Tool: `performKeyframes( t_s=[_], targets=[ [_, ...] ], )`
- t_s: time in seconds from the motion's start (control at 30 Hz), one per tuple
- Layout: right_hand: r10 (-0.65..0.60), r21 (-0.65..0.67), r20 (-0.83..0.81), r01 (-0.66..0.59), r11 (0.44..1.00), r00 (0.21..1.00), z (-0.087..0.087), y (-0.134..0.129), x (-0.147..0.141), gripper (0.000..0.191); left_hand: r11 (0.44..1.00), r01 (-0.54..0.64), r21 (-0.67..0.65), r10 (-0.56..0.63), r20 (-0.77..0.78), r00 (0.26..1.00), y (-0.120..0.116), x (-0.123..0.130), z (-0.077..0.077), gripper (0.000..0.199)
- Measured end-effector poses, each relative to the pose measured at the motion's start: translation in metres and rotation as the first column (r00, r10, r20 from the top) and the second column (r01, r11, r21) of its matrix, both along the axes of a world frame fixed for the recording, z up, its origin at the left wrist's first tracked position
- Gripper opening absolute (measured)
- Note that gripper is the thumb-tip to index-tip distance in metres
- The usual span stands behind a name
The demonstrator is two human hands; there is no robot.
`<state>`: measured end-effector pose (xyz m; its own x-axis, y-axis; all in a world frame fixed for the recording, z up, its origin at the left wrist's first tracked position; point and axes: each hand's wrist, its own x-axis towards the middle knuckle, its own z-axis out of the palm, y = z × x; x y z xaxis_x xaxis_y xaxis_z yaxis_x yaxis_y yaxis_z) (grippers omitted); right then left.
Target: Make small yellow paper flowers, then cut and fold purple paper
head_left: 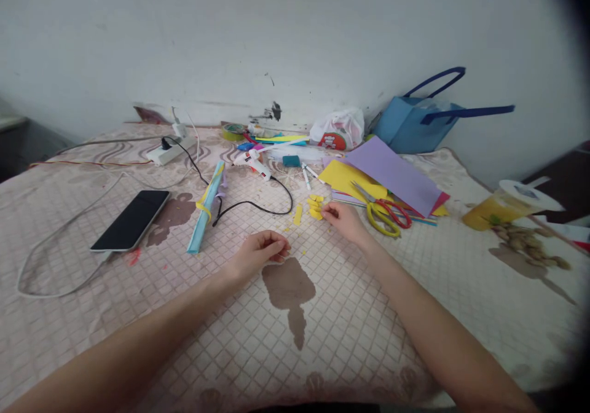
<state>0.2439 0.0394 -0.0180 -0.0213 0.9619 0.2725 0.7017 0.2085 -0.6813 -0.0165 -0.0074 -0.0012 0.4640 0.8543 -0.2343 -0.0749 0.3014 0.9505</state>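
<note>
Near the middle of the patterned tablecloth, my left hand [263, 252] rests with its fingers curled in; whether anything is between them is too small to tell. My right hand [342, 217] touches the right side of a small pile of yellow paper pieces [315, 204] with thumb and forefinger pinched together. A yellow strip [298, 215] lies just left of the pile. To the left of my hands is a rolled light-blue paper [203, 219] with yellow and purple curls on it. Yellow-handled scissors [383, 221] and red-handled scissors lie right of my right hand.
A white glue gun [258, 166] with a black cable lies behind my hands. Purple and yellow sheets [396, 176] are stacked at the right. A phone [133, 219] and power strip [170, 152] are on the left. A drink cup [502, 204] and blue bag [415, 124] stand right.
</note>
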Motion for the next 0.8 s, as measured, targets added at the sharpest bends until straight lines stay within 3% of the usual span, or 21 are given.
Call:
performKeyframes(
  t_s=[0.27, 0.5, 0.63, 0.8],
  targets=[
    [-0.054, 0.007, -0.017, 0.055, 0.998, 0.998, -0.005, 0.001, 0.003, 0.013, 0.998, 0.042, 0.045, -0.041, -0.023, 0.999, 0.000, -0.002, 0.000, 0.023],
    [-0.108, 0.072, 0.003, 0.107, 0.992, 0.994, 0.002, -0.006, 0.006, 0.013, 0.953, 0.105, 0.283, -0.061, -0.158, 0.986, -0.005, -0.002, -0.004, 0.020],
    [-0.057, 0.064, 0.046, 0.054, 0.996, 0.997, 0.007, -0.011, 0.000, 0.010, 0.856, 0.206, 0.474, -0.045, -0.329, 0.943, -0.009, -0.003, -0.001, 0.017],
    [0.029, -0.017, 0.116, -0.027, 0.999, 0.993, 0.013, -0.018, 0.004, 0.008, 0.622, 0.411, 0.667, -0.072, -0.473, 0.878, -0.015, -0.001, 0.002, 0.013]
  ],
)
